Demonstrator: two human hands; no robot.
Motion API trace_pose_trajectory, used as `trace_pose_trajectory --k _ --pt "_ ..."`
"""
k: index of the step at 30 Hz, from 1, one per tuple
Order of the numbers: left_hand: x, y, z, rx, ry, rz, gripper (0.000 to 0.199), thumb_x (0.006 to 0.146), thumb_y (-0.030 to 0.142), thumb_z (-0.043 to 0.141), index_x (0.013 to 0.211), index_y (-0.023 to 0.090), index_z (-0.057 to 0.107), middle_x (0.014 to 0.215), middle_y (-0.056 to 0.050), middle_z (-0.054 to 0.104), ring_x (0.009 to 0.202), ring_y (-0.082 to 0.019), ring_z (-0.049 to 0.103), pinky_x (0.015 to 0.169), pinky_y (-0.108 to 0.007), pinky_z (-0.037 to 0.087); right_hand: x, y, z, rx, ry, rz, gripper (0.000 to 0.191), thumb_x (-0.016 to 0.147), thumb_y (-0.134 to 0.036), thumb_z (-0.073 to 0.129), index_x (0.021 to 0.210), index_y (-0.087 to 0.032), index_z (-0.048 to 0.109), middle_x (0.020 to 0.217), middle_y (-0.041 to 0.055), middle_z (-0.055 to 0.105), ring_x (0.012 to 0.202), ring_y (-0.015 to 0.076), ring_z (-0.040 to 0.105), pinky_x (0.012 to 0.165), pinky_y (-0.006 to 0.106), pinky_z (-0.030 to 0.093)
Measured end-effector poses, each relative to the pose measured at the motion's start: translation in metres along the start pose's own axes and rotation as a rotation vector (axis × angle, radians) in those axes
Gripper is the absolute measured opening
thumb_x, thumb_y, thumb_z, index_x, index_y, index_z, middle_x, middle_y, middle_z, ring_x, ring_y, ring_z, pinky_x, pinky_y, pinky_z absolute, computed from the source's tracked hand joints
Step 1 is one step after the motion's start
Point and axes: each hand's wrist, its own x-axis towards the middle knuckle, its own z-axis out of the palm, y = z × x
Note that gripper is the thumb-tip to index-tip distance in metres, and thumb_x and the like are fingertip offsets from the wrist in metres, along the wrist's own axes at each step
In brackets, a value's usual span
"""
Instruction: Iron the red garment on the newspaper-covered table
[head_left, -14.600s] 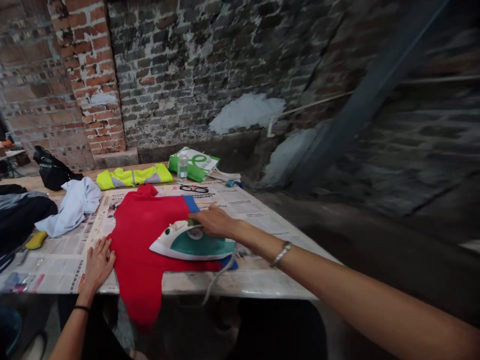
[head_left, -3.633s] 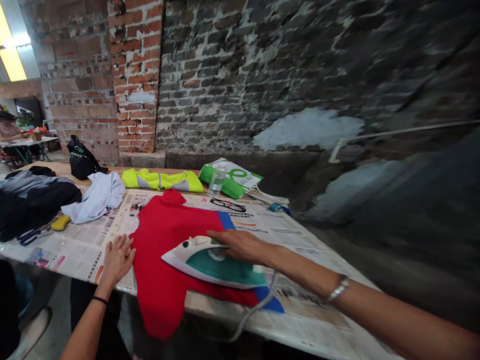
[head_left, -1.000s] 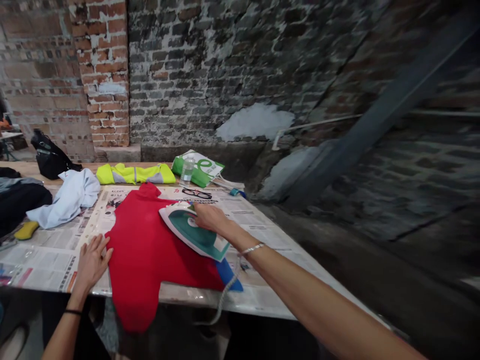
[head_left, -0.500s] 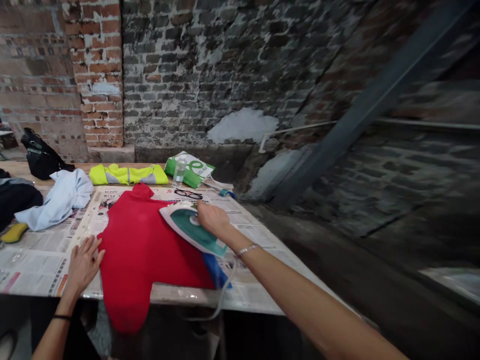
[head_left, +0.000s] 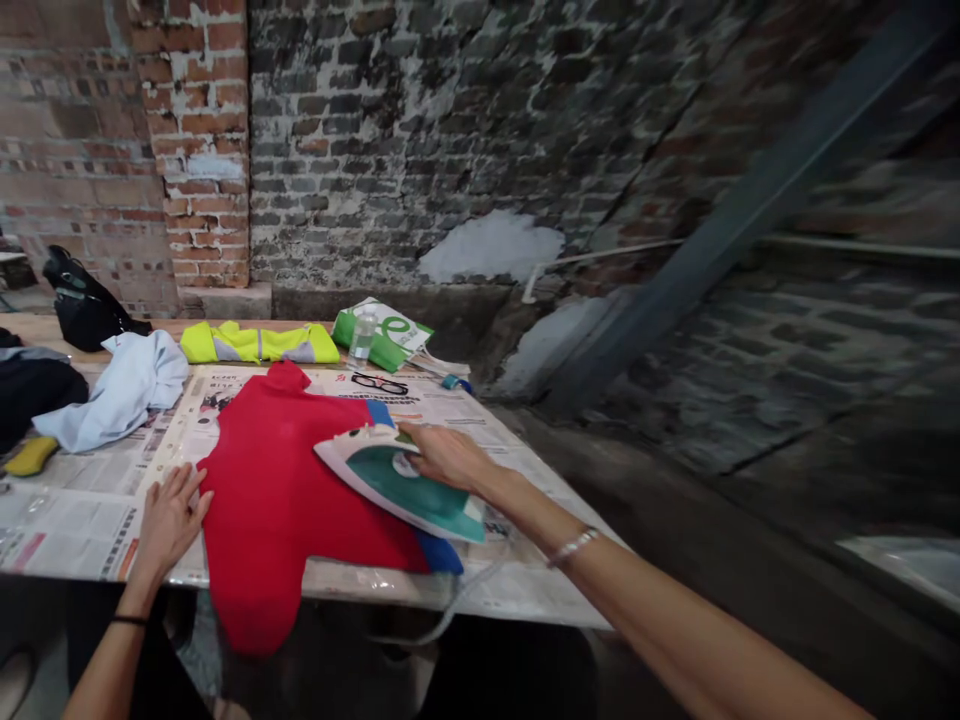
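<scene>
A red garment (head_left: 262,480) with blue edging (head_left: 440,554) lies spread on the newspaper-covered table (head_left: 82,520); one red part hangs over the front edge. My right hand (head_left: 446,455) is closed around the handle of a white and green clothes iron (head_left: 405,485). The iron rests over the garment's right part, its tip pointing left. My left hand (head_left: 174,510) lies flat with fingers spread at the garment's left edge, its fingertips touching the red cloth. From the iron a pale cord (head_left: 450,612) runs down past the table edge.
Along the back are a folded yellow reflective vest (head_left: 259,343), a clear bottle (head_left: 361,338), a green and white bag (head_left: 390,335) and eyeglasses (head_left: 379,384). At left lie a light blue cloth (head_left: 124,390), dark clothing (head_left: 37,395), a yellow sponge-like object (head_left: 31,456) and a black bag (head_left: 88,305).
My right hand has drawn the iron toward me and slightly right, uncovering blue edging at the garment's upper right. My left hand stays at the left edge.
</scene>
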Motion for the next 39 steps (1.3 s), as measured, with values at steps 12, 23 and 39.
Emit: trace_pose_trajectory --k 12,23,39 --pt "-0.005 0.009 -0.005 -0.017 -0.014 -0.017 0.047 0.104 0.039 0.048 0.147 0.026 0.062 0.161 -0.011 0.053 0.154 -0.030 0.043 0.124 -0.058 0.035 0.007 -0.090 -0.007 -0.001 0.061 -0.049 0.032 0.102 -0.020 0.051 0.132 -0.019 0.061 0.112 0.0164 0.078 0.108 0.0295 0.074 0.082 0.032 0.048" --pt "0.001 0.003 -0.004 -0.015 -0.004 -0.020 0.049 0.105 0.039 0.044 0.149 0.025 0.060 0.162 -0.010 0.052 0.154 -0.029 0.043 0.126 -0.055 0.033 0.072 -0.147 -0.029 0.037 0.171 -0.112 0.034 0.102 -0.016 0.050 0.133 -0.012 0.063 0.120 0.0238 0.073 0.116 0.0312 0.070 0.089 0.034 0.050" --pt "0.007 0.005 -0.012 -0.006 -0.004 -0.008 0.050 0.104 0.035 0.039 0.147 0.022 0.062 0.160 -0.012 0.053 0.153 -0.030 0.044 0.125 -0.056 0.034 -0.032 -0.018 -0.013 0.062 -0.072 -0.281 0.039 0.091 -0.018 0.063 0.129 -0.025 0.068 0.110 0.0084 0.078 0.105 0.0269 0.072 0.082 0.029 0.045"
